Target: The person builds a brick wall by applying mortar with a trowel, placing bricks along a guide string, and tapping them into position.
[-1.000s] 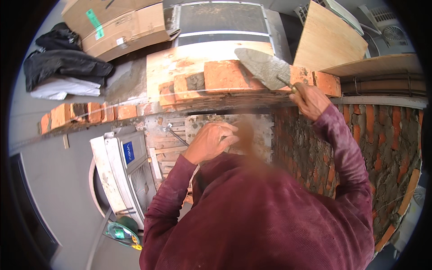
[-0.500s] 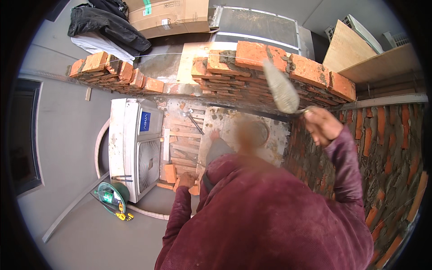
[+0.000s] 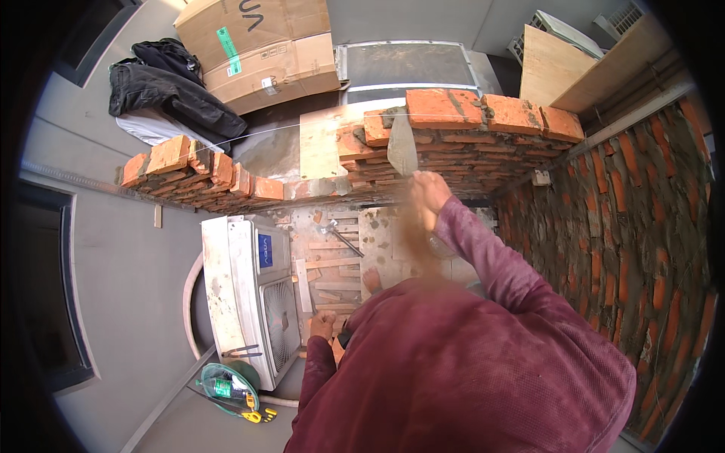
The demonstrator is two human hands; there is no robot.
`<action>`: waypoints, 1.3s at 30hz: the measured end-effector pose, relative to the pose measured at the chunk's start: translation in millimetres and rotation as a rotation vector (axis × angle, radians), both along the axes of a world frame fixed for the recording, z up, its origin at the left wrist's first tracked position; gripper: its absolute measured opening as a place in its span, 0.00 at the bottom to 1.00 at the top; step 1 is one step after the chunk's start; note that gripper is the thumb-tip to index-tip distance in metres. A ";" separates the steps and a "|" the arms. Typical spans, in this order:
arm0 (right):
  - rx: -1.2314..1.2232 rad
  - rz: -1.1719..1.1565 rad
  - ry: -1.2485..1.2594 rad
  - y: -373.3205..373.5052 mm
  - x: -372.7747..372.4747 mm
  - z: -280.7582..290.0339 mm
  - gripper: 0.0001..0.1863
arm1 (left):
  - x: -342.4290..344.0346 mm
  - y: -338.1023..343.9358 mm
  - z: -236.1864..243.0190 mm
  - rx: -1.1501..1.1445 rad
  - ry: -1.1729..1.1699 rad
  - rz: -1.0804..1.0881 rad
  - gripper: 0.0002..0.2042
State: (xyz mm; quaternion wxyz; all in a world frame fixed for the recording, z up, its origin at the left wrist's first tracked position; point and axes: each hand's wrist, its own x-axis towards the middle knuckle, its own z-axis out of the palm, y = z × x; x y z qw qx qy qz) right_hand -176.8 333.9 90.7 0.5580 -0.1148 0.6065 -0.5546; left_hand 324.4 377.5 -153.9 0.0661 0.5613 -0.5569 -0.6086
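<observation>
My right hand (image 3: 432, 195) grips a pointed trowel (image 3: 402, 147), whose blade is raised against the near face of a stepped brick wall (image 3: 445, 108), beside grey mortar on its top course. A thin white string runs along the wall's top. My left hand (image 3: 322, 326) is low beside my body over wooden slats (image 3: 336, 268), fingers curled; whether it holds anything I cannot make out. A brown blur at the middle partly veils the area below my right hand. My bare foot (image 3: 371, 279) is on a pale board.
An air-conditioner unit (image 3: 248, 294) stands left of me, a green bucket with a bottle and yellow tool (image 3: 223, 385) below it. Cardboard boxes (image 3: 257, 60), dark clothing (image 3: 170, 98) and plywood sheets (image 3: 551, 64) lie beyond the wall. A mortared brick wall (image 3: 612, 264) runs along my right.
My right hand and trowel have swung leftward along the wall from its right part. My left hand has dropped from near the middle down to beside my body. The view has shifted.
</observation>
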 end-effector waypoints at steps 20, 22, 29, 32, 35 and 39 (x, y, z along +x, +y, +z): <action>0.610 0.405 1.027 143.7 2.8 -77.5 0.24 | -58.3 -21.6 24.8 0.673 -0.212 -0.842 0.37; 0.762 0.437 0.999 208.9 -26.4 -141.0 0.24 | -46.2 -2.9 -26.6 0.544 -0.221 -1.052 0.38; 1.150 0.809 0.881 298.6 -107.8 -332.5 0.22 | -152.9 73.1 -0.2 0.307 -0.632 -1.224 0.49; 1.171 0.917 0.865 272.9 -132.4 -406.7 0.23 | -184.7 92.4 -23.5 0.215 -0.780 -1.170 0.50; 1.196 0.806 1.054 267.0 -150.9 -502.2 0.23 | -184.0 99.8 -60.6 0.082 -0.735 -1.163 0.45; 1.094 0.735 0.982 258.5 -143.3 -557.9 0.20 | -171.0 104.3 -105.5 -0.018 -0.677 -1.177 0.39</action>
